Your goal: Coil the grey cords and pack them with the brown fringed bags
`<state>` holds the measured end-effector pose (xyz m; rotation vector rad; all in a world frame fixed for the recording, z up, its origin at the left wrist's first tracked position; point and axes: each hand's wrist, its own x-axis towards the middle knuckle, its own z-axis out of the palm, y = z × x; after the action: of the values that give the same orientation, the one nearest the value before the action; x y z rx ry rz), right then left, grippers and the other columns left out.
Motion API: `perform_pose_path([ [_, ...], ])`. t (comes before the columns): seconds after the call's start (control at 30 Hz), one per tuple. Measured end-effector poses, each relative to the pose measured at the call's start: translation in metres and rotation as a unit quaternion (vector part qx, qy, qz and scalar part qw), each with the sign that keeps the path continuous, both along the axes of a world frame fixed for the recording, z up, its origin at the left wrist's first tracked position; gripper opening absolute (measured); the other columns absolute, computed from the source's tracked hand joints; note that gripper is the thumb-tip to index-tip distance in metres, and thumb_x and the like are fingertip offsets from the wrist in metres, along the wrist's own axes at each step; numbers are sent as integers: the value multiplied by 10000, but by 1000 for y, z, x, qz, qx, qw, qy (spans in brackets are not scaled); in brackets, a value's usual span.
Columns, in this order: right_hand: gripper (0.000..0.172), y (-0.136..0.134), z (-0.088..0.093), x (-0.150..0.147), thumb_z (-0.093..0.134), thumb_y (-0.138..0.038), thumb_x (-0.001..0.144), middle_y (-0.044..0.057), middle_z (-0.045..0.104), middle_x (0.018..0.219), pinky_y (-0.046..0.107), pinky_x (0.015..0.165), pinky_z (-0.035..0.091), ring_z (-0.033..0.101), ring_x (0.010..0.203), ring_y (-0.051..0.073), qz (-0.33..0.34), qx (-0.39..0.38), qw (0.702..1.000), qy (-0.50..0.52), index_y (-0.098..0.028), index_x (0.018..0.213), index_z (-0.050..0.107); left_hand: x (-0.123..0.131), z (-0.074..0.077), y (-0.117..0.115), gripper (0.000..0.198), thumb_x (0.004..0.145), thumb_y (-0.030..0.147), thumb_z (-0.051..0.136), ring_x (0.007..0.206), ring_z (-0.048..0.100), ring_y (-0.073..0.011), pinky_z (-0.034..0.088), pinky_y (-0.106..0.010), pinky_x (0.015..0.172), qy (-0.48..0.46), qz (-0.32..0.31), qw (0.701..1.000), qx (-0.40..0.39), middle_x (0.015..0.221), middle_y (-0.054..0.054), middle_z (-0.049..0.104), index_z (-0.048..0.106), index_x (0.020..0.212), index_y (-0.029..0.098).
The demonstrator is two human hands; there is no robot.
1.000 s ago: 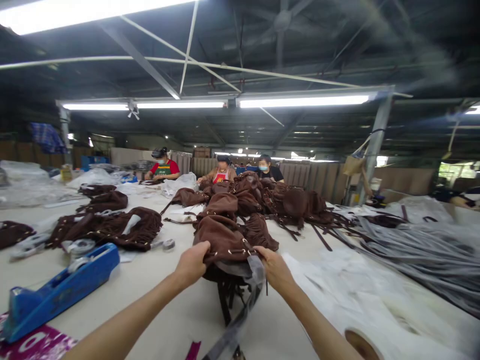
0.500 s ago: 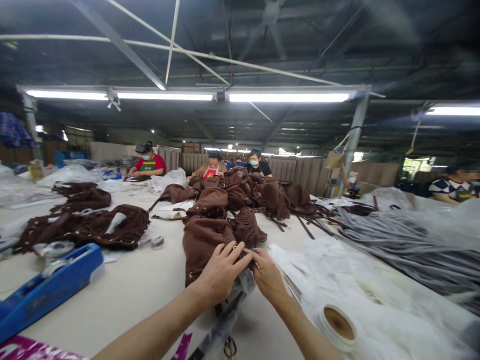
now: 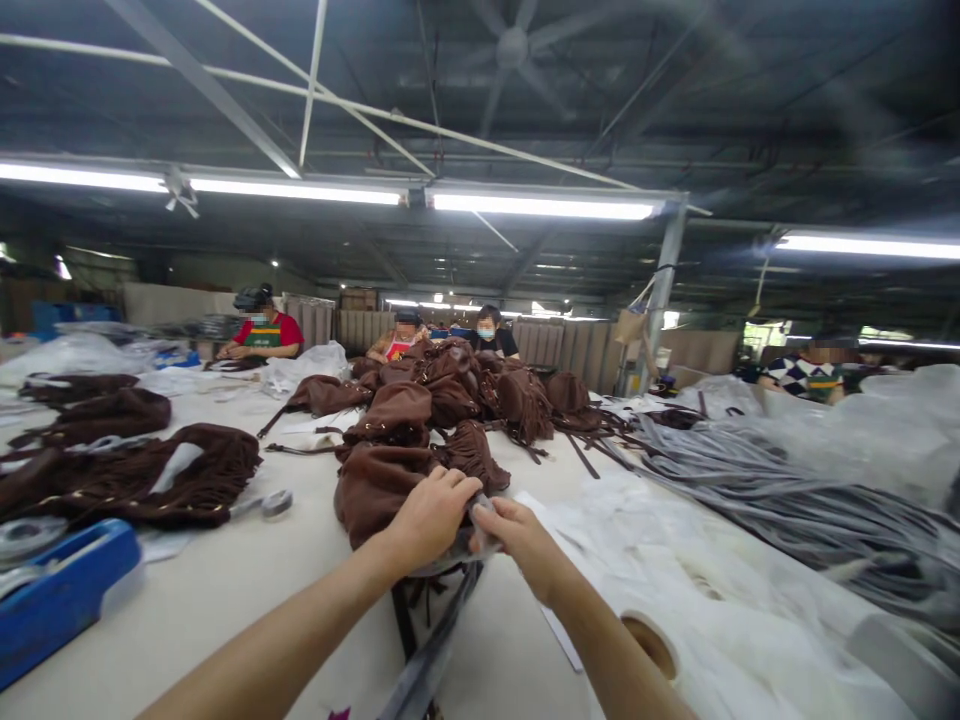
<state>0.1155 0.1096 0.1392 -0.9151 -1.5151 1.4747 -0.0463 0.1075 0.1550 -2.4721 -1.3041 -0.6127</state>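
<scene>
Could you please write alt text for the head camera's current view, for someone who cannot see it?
A person's left hand is on a brown bag while the right hand pinches translucent plastic at its edge. Behind are more heaped bags and co-workers; a blue tape dispenser stands left, grey strips lie right.

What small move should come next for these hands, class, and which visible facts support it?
Perhaps smooth the bunched upper end of the long, translucent plastic wrapping with the right hand: its fingers are there, while the left hand rests on the soft, dark-brown bag, placed to steady it.
</scene>
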Motion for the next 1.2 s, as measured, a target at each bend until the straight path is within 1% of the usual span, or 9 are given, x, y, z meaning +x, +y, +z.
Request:
perform_pose_path([
  [0.2,250,16,50,8,576,-311,849,-86,457,407,253,533,519,367,340,56,131,-188,971,-66,-140,667,562,-14,17,-16,149,919,161,432,962,488,-230,429,-350,847,43,-25,998,23,1008,-67,574,542,1019,175],
  [0.37,263,7,37,-5,527,-167,868,-37,494,380,211,378,470,345,267,54,178,-283,932,-139,-108,615,567,-17,-9,-36,405,894,241,503,1035,492,-251,396,-394,898,19,-63,998,23,1129,-86,575,418,1286,186],
  [0.47,252,0,22,-12,493,-146,879,-40,518,407,199,416,485,388,285,55,161,-288,939,-100,-126,634,547,-15,-26,-33,547,897,185,455,1096,508,-238,387,-380,921,-1,-92,996,2,1231,-118,556,260,1406,147],
  [0.6,348,-10,19,-6,372,-323,958,15,641,608,261,622,555,577,469,87,167,-279,946,-8,-123,764,580,-22,-30,-21,365,926,166,402,940,555,-219,412,-362,838,15,-50,999,16,1060,-84,617,442,1289,165],
  [0.73,444,-19,21,8,403,-498,925,102,698,811,364,740,543,671,708,173,268,-257,924,91,-105,920,611,-37,-17,-11,260,930,162,412,843,527,-213,415,-349,782,13,-4,998,69,929,-61,595,566,1137,190],
  [0.83,366,-23,21,10,605,-432,825,97,700,821,358,722,536,667,707,179,288,-231,926,78,-99,975,622,-44,-5,-7,229,913,124,404,855,520,-214,420,-343,783,-16,22,996,86,919,-68,582,588,1041,169],
  [0.97,221,-22,22,3,714,-270,711,14,646,641,279,567,520,593,506,114,221,-189,956,43,-127,832,597,-48,2,-12,245,881,84,395,902,522,-215,432,-342,822,-42,25,994,97,969,-75,581,561,1042,162],
  [1.13,132,-18,31,-7,647,-186,716,-13,606,547,210,442,468,516,401,85,173,-212,961,-34,-158,791,542,-52,-11,-25,492,875,287,520,954,523,-234,437,-371,870,-18,-36,995,91,1071,-97,568,380,1328,153],
  [1.2,158,-19,34,-8,658,-212,704,-3,610,549,226,447,486,525,412,93,183,-221,957,-36,-159,783,532,-56,-14,-22,330,907,230,456,857,530,-215,442,-345,808,-2,-8,995,96,948,-65,583,485,1231,178],
])
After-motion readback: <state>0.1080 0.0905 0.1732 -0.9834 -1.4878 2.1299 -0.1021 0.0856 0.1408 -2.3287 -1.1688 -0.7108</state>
